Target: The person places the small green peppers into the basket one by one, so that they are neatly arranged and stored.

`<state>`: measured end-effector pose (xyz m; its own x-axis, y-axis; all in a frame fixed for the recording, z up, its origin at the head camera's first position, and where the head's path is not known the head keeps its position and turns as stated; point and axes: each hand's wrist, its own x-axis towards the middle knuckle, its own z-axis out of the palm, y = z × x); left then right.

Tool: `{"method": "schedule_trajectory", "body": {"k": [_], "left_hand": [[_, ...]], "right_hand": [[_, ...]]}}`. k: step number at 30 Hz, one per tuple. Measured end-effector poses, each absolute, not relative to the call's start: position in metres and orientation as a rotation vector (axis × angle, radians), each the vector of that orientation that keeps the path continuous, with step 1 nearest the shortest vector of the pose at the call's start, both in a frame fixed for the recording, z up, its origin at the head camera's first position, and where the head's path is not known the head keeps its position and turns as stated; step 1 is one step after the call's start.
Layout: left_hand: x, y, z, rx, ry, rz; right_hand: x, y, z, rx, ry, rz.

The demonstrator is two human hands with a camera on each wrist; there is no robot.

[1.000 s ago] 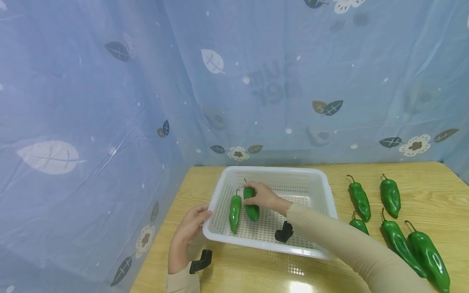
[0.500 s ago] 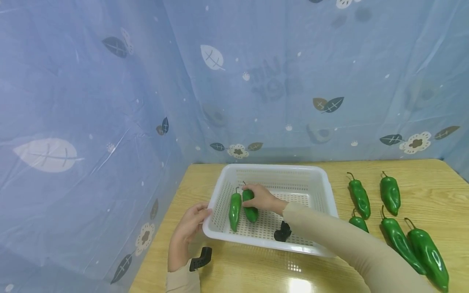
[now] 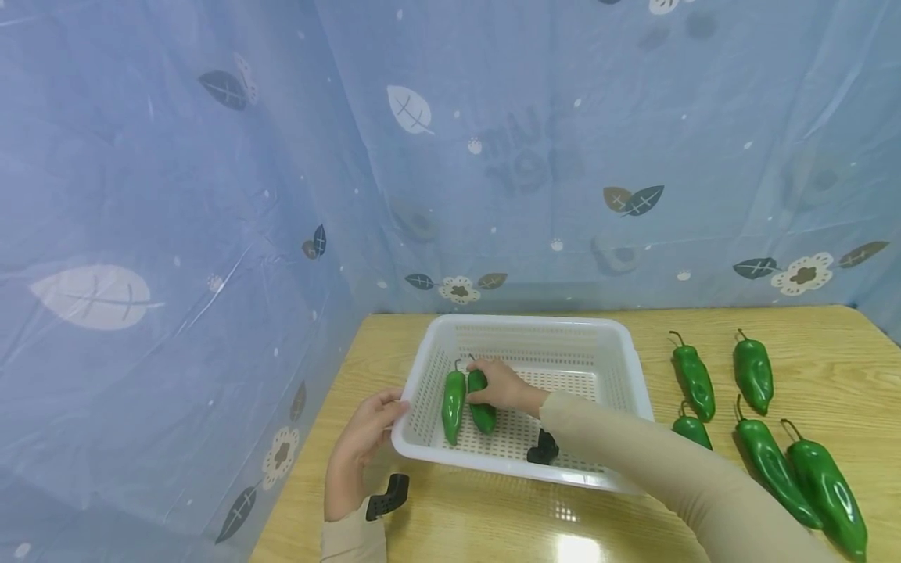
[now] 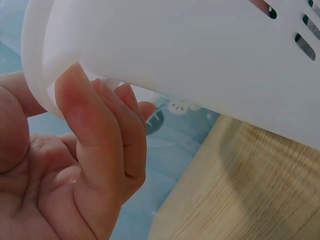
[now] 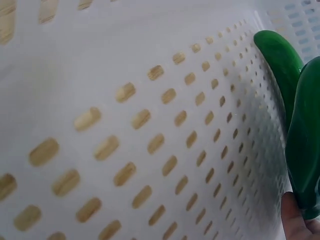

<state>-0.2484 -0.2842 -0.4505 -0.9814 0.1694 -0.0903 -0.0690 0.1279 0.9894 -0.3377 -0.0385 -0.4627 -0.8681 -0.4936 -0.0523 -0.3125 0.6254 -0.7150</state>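
Observation:
My left hand [image 3: 366,426] grips the left rim of a white perforated plastic basket [image 3: 612,375]; the left wrist view shows the fingers [image 4: 97,130] curled at its edge. Inside the basket, my right hand [image 3: 501,385] holds a green pepper [image 3: 482,418] by its upper part, thumb on the near side and fingers on the far side. This pepper [image 5: 305,135] lies close along a second green pepper [image 3: 454,407] on its left, stems pointing to the back. Only the right hand's fingertip [image 5: 291,215] shows in the right wrist view.
Several more green peppers lie on the wooden table [image 3: 809,344] right of the basket, one [image 3: 692,430] partly behind my right sleeve [image 3: 655,461]. A blue patterned curtain [image 3: 521,156] hangs behind and to the left. Black camera mounts [image 3: 387,496] sit at both wrists.
My right hand and the pepper in it have come slightly nearer the front and lower in the basket. The left hand keeps its hold on the rim.

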Motion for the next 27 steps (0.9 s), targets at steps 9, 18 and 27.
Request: {"method": "schedule_trajectory", "body": {"k": [9,18,27], "left_hand": [[-0.2477,-0.2835,-0.4506,0.068,2.225,1.959],[-0.248,-0.2835,-0.4494,0.063,2.221,1.946],[-0.247,-0.2826,-0.4476,0.051,2.233,1.943]], "right_hand": [[-0.338,-0.0425,-0.4695,-0.647,2.607,-1.014],[-0.338,-0.0455,-0.4719,-0.628,2.623,-0.985],[-0.3372,-0.0472,-0.4704,-0.658,2.644,-0.96]]}}
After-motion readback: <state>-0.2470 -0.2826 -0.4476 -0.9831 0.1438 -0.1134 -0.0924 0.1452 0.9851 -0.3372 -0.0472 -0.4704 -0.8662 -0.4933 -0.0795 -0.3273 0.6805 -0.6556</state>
